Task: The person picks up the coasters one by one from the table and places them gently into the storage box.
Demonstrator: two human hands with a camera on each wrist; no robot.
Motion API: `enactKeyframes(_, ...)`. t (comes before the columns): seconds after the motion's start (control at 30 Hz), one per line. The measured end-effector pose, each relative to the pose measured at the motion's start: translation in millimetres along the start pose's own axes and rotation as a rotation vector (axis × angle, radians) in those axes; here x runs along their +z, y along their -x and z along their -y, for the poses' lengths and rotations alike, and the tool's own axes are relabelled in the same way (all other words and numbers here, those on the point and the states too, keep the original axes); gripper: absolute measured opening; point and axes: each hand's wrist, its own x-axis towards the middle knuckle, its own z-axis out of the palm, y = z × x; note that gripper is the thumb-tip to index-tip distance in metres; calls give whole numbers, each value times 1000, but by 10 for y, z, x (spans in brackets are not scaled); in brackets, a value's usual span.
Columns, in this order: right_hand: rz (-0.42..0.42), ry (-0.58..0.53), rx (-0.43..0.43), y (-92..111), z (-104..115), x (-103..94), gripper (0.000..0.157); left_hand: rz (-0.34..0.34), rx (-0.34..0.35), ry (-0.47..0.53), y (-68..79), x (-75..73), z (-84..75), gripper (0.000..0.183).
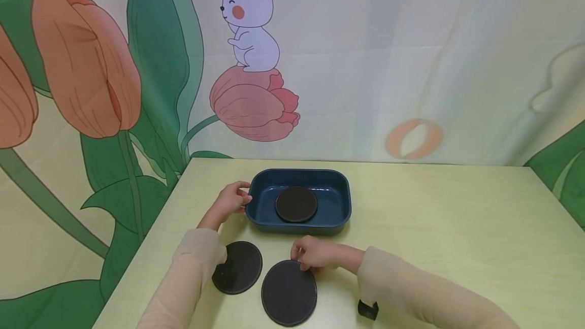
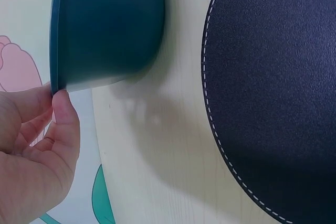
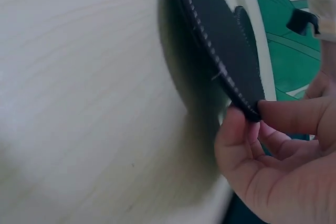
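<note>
A dark blue rectangular dish (image 1: 297,228) stands at the back of the table with a round black coaster (image 1: 296,204) lying in it. At its left end, my left hand (image 1: 229,201) pinches the rim between thumb and fingers; the left wrist view shows this grip on the dish's edge (image 2: 54,35). In front of the dish, my right hand (image 1: 315,253) pinches the far edge of a second black coaster (image 1: 289,293). The right wrist view shows this stitched coaster (image 3: 223,45) tilted up from the table. A third coaster (image 1: 239,268) lies under the left cuff, partly covered.
The pale yellow-green table (image 1: 434,217) extends far to the right of the dish. Behind it hangs a cloth backdrop (image 1: 356,65) printed with a rabbit and tulips. A small black object (image 1: 367,310) sits at the right sleeve's cuff.
</note>
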Motion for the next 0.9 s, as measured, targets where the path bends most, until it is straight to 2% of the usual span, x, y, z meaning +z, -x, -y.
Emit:
enactKeyframes(0.17,31,-119,32,27,36,-70,26,4,-4,-1,-7,1,7,42)
enactKeyframes(0.6,47,-225,16,135,318,-369,24,6,4,-14,4,-12,-8,41)
enactKeyframes(0.9,-32,-327,-17,123,449,-654,22,2,7,-4,8,-7,-2,42)
